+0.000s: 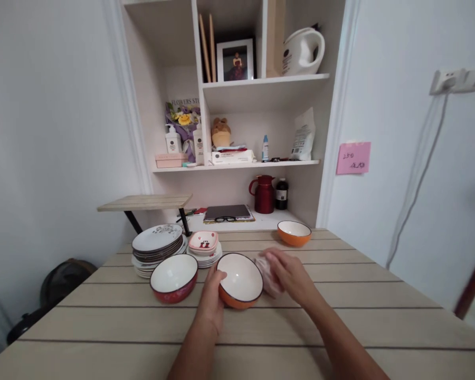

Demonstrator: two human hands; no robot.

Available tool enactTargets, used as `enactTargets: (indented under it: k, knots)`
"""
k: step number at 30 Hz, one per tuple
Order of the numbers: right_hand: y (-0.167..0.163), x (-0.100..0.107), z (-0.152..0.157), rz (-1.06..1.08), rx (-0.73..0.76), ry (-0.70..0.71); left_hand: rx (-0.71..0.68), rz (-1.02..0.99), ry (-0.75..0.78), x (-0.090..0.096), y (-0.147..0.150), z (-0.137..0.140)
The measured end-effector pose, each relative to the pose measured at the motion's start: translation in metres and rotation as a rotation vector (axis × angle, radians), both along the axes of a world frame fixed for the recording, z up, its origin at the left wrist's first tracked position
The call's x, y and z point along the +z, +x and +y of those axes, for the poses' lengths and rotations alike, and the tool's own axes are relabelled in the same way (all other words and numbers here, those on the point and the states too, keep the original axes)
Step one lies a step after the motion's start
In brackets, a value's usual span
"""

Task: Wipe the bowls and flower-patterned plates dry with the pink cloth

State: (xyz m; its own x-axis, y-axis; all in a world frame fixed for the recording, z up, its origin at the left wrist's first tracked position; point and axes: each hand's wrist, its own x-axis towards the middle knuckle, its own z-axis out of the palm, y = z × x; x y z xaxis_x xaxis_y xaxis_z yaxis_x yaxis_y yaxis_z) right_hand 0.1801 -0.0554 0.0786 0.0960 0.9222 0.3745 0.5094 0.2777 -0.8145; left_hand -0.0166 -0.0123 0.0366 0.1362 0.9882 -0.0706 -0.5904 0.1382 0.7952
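Note:
An orange bowl with a white inside and dark rim is tilted towards me above the table. My left hand grips it by its left side, the thumb over the rim. At the bowl's right side, my right hand is closed on a crumpled pale cloth, somewhat blurred. To the left of my left hand stands a red bowl, white inside. A second orange bowl sits farther back on the right.
On the slatted table, a stack of plates and small square dishes on saucers stand at left. Behind are a small raised stand and shelves with a red jug, a dark bottle and a laptop.

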Motion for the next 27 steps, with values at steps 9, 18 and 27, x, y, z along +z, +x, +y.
enactTargets:
  k: [9, 18, 27]
  knots:
    - [-0.025, -0.014, -0.003, -0.199, 0.278, -0.412, -0.043, -0.127, -0.177, 0.006, -0.005, 0.006]
    - [-0.034, -0.025, 0.014, -0.286, 0.128, -0.202, -0.012, -0.173, -0.271, 0.026, -0.001, 0.013]
    - [0.034, 0.013, 0.031, -0.043, 0.024, -0.199, -0.103, -0.023, -0.377, -0.040, 0.026, 0.037]
